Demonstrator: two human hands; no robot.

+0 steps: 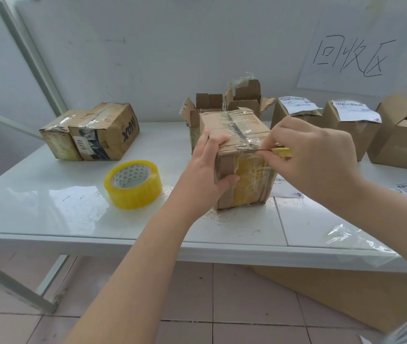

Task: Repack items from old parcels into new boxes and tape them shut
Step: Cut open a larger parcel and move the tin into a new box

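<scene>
Old taped parcel (234,125) standing near the middle of the white table (48,207). The left hand (207,167) grips its upper left edge, thumb on the near face. The right hand (314,155) pinches a yellow-handled utility knife (282,152), its blade at the top front tape seam. A yellow tape roll (133,184) lies to the left.

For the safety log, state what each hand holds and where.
Left hand grips the taped brown cardboard parcel by its upper left edge; right hand pinches the yellow-handled knife by its handle.

Battered, tape-wrapped cardboard parcel (244,177) stands upright, sealed, on the white table (48,207).
</scene>
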